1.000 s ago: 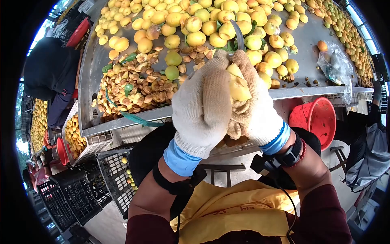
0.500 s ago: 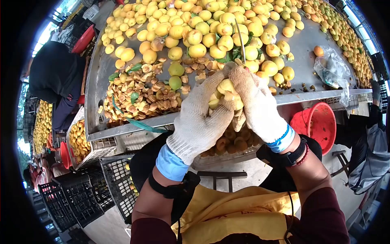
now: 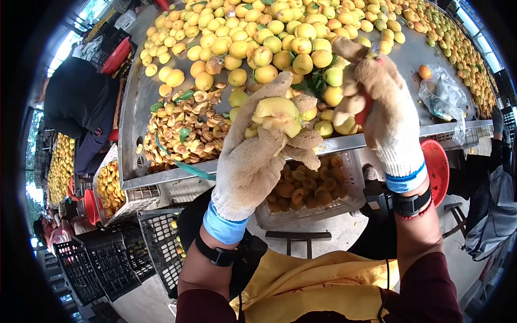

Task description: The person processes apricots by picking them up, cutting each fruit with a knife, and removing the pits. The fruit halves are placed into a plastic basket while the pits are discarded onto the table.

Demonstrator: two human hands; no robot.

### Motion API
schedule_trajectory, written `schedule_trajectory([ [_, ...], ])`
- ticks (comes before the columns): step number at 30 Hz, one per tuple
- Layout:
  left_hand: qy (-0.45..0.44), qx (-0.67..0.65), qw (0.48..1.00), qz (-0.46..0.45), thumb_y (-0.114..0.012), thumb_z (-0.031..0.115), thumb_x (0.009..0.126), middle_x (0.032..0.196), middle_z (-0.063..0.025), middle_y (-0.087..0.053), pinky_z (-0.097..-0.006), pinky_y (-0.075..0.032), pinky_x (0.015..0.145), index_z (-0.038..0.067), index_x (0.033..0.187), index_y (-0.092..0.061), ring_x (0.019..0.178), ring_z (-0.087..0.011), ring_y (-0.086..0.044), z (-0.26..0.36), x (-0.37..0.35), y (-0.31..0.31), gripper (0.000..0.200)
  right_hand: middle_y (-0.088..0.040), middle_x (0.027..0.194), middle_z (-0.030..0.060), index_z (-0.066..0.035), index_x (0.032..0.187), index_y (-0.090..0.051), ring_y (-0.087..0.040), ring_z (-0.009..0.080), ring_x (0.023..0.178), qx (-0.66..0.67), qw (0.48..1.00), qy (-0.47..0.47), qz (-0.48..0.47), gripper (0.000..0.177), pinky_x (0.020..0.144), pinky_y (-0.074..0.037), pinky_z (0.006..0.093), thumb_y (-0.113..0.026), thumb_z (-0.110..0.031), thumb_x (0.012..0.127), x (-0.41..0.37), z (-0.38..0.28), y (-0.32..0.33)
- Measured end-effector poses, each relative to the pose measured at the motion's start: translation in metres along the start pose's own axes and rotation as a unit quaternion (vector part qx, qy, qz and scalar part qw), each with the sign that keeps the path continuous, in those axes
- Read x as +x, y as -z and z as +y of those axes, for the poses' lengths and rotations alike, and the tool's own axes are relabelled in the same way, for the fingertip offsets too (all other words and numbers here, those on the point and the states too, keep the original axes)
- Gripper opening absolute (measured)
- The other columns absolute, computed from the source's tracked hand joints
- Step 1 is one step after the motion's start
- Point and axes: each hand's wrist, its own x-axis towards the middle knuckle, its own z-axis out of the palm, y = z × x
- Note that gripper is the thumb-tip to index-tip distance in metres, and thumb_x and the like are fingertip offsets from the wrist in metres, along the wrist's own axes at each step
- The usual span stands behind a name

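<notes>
My left hand [image 3: 256, 156], in a soiled white knit glove, is closed around pieces of cut apricot [image 3: 277, 114], pale flesh facing up above the table's front edge. To its right, my right hand [image 3: 385, 102], gloved too, is closed on a knife with a red handle [image 3: 364, 110]; its blade cannot be made out now. Whole yellow apricots [image 3: 269, 40] are heaped on the metal table behind both hands. A pile of brownish pits and scraps [image 3: 186, 134] lies left of my left hand. Below the hands, a crate [image 3: 353, 196] holds apricot halves [image 3: 307, 185].
The metal table's raised edge [image 3: 344, 144] runs in front of me. A clear plastic bag [image 3: 444, 91] lies on the right, above a red bucket [image 3: 435, 169]. Black crates [image 3: 107, 261] stand at lower left. One person in dark clothes [image 3: 78, 97] is at left, another [image 3: 493, 204] at right.
My hands were together around the fruit and have come apart. The right hand moved right and up with the knife; the left turned, showing the cut apricot in it.
</notes>
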Motion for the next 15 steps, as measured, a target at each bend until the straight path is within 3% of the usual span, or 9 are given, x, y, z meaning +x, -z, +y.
schedule_trajectory([
  [1,0.008,-0.002,1.000,-0.004,-0.056,0.007,0.104,0.144,-0.0241,-0.056,-0.0472,-0.065,0.084,0.004,0.159,-0.031,0.112,-0.0353,-0.071,-0.003,0.000,0.000,0.060,-0.051,0.070,-0.0045,0.007,0.129,-0.061,-0.049,0.0070,0.054,0.014,0.999,0.051,-0.007,0.045,0.051,-0.048,0.0271,-0.056,-0.032,0.106,0.005,0.000,0.007],
  [2,0.015,-0.005,1.000,-0.008,-0.057,0.009,0.104,0.144,-0.0237,-0.056,-0.0474,-0.064,0.084,0.005,0.160,-0.029,0.111,-0.0363,-0.071,-0.007,0.000,0.000,0.063,-0.042,0.060,-0.0096,0.001,0.109,-0.064,-0.041,0.0046,0.045,0.162,0.986,0.016,0.020,0.041,0.045,-0.041,0.0261,-0.048,-0.038,0.110,0.007,-0.006,0.009],
  [4,0.024,0.013,1.000,0.001,-0.057,0.009,0.104,0.145,-0.0239,-0.055,-0.0483,-0.064,0.085,0.005,0.160,-0.029,0.112,-0.0369,-0.070,-0.010,-0.001,-0.005,0.063,-0.041,0.057,-0.0119,-0.009,0.089,-0.057,-0.039,0.0042,0.042,0.317,0.943,0.027,-0.100,0.046,0.042,-0.039,0.0259,-0.039,-0.043,0.113,0.016,-0.016,0.013],
  [5,0.032,0.033,0.999,0.009,-0.057,0.009,0.104,0.146,-0.0240,-0.053,-0.0491,-0.064,0.085,0.005,0.160,-0.029,0.114,-0.0375,-0.070,-0.011,0.000,-0.008,0.063,-0.041,0.055,-0.0115,-0.015,0.080,-0.047,-0.040,0.0054,0.041,0.317,0.946,0.015,-0.072,0.048,0.041,-0.039,0.0261,-0.036,-0.049,0.113,0.008,-0.024,0.011],
  [8,0.030,-0.006,1.000,-0.001,-0.055,0.004,0.103,0.151,-0.0238,-0.049,-0.0515,-0.062,0.090,0.004,0.158,-0.033,0.118,-0.0384,-0.067,-0.018,0.000,-0.010,0.059,-0.037,0.052,-0.0130,-0.016,0.082,-0.046,-0.040,0.0047,0.042,0.219,0.971,0.049,-0.084,0.046,0.047,-0.044,0.0262,-0.036,-0.050,0.112,0.001,-0.032,-0.002],
  [10,0.028,-0.003,1.000,-0.004,-0.053,0.001,0.102,0.153,-0.0231,-0.047,-0.0528,-0.061,0.092,0.004,0.156,-0.034,0.120,-0.0392,-0.066,-0.021,-0.001,-0.013,0.057,-0.034,0.052,-0.0130,-0.017,0.083,-0.045,-0.035,0.0045,0.040,0.429,0.885,0.041,-0.173,0.046,0.048,-0.043,0.0265,-0.039,-0.052,0.111,0.020,-0.009,0.000],
  [12,0.024,0.000,1.000,-0.005,-0.051,-0.003,0.101,0.155,-0.0224,-0.044,-0.0541,-0.061,0.094,0.003,0.154,-0.036,0.121,-0.0400,-0.065,-0.024,-0.002,-0.015,0.056,-0.035,0.053,-0.0124,-0.017,0.085,-0.046,-0.034,0.0047,0.040,0.177,0.978,0.080,-0.072,0.046,0.047,-0.041,0.0258,-0.041,-0.054,0.111,0.007,-0.020,-0.020],
  [13,0.012,-0.005,1.000,0.005,-0.050,-0.006,0.100,0.155,-0.0218,-0.044,-0.0546,-0.060,0.095,0.003,0.153,-0.036,0.121,-0.0407,-0.065,-0.026,-0.001,-0.015,0.056,-0.035,0.053,-0.0117,-0.016,0.085,-0.046,-0.033,0.0053,0.040,0.352,0.925,0.053,-0.130,0.046,0.045,-0.039,0.0253,-0.041,-0.055,0.110,0.015,-0.009,-0.021],
  [15,-0.002,-0.004,1.000,-0.006,-0.049,-0.010,0.097,0.156,-0.0191,-0.043,-0.0553,-0.060,0.096,0.002,0.153,-0.035,0.125,-0.0386,-0.062,-0.027,0.003,-0.012,0.059,-0.035,0.053,-0.0111,-0.016,0.084,-0.046,-0.032,0.0058,0.040,0.332,0.937,0.026,-0.103,0.047,0.043,-0.036,0.0245,-0.041,-0.055,0.110,0.010,-0.012,-0.024],
])
